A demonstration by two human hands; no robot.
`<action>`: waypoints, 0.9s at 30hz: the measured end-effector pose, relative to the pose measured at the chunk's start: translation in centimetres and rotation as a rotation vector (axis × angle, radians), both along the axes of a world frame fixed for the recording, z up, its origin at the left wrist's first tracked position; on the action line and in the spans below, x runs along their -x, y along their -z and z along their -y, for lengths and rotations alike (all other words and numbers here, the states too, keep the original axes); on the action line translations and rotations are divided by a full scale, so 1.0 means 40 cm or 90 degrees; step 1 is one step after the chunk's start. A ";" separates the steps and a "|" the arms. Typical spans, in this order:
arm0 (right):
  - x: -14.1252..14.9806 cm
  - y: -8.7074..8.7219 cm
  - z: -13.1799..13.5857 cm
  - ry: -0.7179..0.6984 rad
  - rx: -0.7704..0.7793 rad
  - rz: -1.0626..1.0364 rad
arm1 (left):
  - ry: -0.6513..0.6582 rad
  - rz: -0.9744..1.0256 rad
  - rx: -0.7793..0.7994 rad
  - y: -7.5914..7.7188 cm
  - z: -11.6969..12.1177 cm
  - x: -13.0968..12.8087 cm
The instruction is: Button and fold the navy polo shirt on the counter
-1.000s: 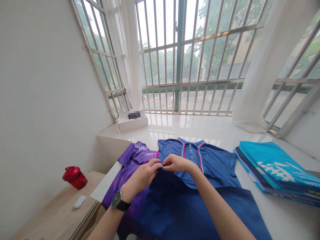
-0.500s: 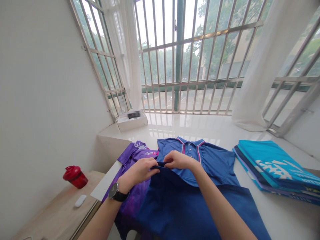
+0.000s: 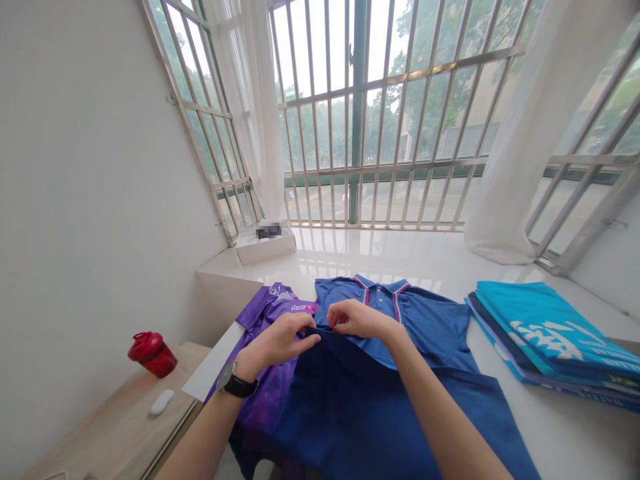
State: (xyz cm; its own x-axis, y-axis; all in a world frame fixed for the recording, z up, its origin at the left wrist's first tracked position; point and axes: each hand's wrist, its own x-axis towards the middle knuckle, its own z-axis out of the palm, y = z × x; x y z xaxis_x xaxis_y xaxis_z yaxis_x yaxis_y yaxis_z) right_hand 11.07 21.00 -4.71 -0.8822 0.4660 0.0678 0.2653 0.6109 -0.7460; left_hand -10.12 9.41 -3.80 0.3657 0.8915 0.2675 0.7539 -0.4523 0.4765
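A blue polo shirt (image 3: 435, 320) with a striped collar lies face up on the white ledge, its collar toward the window. Dark blue cloth (image 3: 370, 400) spreads over its near part; I cannot tell whether it belongs to the same shirt. My left hand (image 3: 287, 337), a black-strapped watch (image 3: 235, 381) on its wrist, pinches the raised edge of this cloth. Close beside it, my right hand (image 3: 357, 319) is closed on the same edge with bent fingers, the fingertips partly hidden. Under my left forearm lies a purple jersey (image 3: 270, 313), partly covered by the dark cloth.
On the right of the ledge (image 3: 390, 253) sits a stack of folded shirts (image 3: 555, 327), turquoise on top. A white box (image 3: 265, 250) stands by the barred window. Lower left, a wooden surface (image 3: 105, 427) holds a red shaker cup (image 3: 153, 353) and a small white case (image 3: 162, 402).
Both hands stay almost in place on the cloth edge. The left fingers have lifted slightly and the edge between the hands has drawn together a little.
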 end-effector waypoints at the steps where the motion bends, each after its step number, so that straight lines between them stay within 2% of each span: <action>1: 0.000 -0.002 0.000 -0.019 0.005 0.002 | -0.002 0.012 0.000 0.002 -0.001 -0.001; 5: -0.004 -0.008 0.000 -0.052 -0.032 0.032 | -0.006 0.056 0.001 0.005 0.000 -0.003; 11: -0.001 -0.011 0.010 -0.025 -0.044 0.077 | -0.001 0.088 0.005 0.008 0.002 -0.003; 19: 0.023 -0.005 0.024 -0.012 -0.054 0.064 | -0.046 0.136 0.027 0.022 0.005 0.001; 23: 0.032 0.011 0.017 -0.012 -0.068 0.028 | -0.075 0.202 0.033 0.038 0.006 -0.010; 27: 0.029 0.009 0.016 -0.032 -0.063 0.004 | -0.078 0.265 0.058 0.050 0.006 -0.027</action>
State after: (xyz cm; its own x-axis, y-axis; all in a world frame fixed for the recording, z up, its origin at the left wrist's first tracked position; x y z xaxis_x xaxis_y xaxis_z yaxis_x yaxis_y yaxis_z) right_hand 9.91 20.35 -5.08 -0.9049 0.4122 0.1061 0.2367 0.6945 -0.6795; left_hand -9.04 9.17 -5.80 0.1338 0.9483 0.2878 0.5349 -0.3136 0.7845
